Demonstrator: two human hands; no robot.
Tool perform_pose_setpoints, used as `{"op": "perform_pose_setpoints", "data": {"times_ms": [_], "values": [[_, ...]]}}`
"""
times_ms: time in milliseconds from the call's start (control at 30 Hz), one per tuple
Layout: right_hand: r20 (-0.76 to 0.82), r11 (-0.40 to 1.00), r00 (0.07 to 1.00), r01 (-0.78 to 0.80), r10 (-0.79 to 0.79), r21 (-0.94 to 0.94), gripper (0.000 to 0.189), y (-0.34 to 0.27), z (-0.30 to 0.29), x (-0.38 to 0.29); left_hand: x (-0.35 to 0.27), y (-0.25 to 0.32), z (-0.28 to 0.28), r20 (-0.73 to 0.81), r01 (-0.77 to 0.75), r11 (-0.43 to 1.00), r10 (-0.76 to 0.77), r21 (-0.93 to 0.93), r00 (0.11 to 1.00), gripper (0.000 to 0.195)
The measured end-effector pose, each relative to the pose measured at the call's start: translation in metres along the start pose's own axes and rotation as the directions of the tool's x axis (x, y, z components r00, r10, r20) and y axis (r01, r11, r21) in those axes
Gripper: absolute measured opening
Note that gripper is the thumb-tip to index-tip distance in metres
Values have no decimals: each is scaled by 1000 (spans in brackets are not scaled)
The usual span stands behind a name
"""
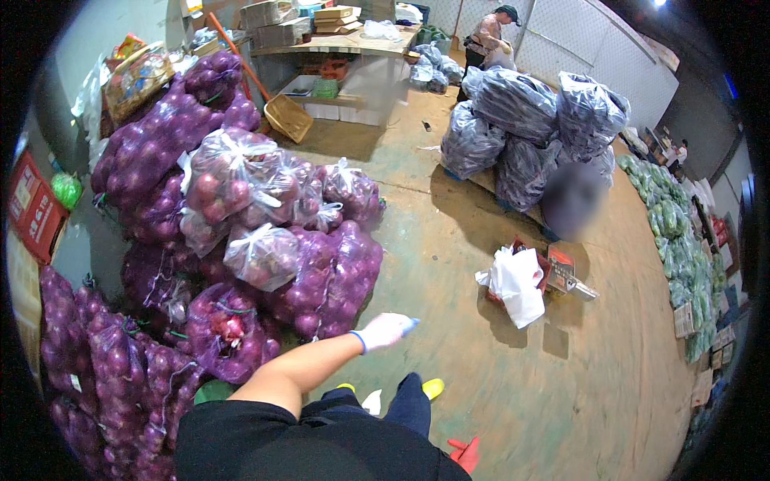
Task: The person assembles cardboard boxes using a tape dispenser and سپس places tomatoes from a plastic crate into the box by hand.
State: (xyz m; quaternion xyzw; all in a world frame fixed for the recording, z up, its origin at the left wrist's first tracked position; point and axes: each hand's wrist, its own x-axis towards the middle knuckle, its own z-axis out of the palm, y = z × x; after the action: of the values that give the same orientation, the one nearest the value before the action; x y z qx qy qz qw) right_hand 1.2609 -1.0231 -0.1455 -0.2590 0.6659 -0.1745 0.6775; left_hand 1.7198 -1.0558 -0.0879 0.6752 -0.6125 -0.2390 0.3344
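My left hand, in a white glove with a blue cuff, reaches forward over the floor; something blue shows at its fingertips, too small to name. At the lower edge is my right hand in a red glove, fingers apart and nothing seen in it. To the left lie purple mesh sacks of red onions, with clear plastic bags of red onions on top. One mesh sack shows onions through an opening. Ahead on the right, a white plastic bag hangs over a red container beside a printed box.
Filled dark plastic bags are stacked on a low platform. A broom-like orange handle joins a scoop by the table. A person stands behind the bags. Bagged green vegetables line the right side.
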Motion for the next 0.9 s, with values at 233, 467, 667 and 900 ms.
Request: {"op": "perform_pose_setpoints", "data": {"times_ms": [233, 467, 667, 900], "values": [[-170, 988, 985, 43, -17, 148, 58, -108, -25, 58, 136, 70, 111, 511, 435, 900, -361, -30, 780, 68], [-163, 990, 977, 132, -138, -48, 27, -298, -68, 143, 237, 77, 138, 454, 279, 951, -309, 133, 836, 42], [-84, 983, 981, 176, -173, 42, 21, -430, -20, 237, 323, 24, 158, 373, 414, 910, -396, 36, 839, 18], [-75, 959, 990, 98, -122, -266, 36, -451, 32, 377, 453, -33, 194, 494, 444, 896, -389, 7, 777, 17]]}}
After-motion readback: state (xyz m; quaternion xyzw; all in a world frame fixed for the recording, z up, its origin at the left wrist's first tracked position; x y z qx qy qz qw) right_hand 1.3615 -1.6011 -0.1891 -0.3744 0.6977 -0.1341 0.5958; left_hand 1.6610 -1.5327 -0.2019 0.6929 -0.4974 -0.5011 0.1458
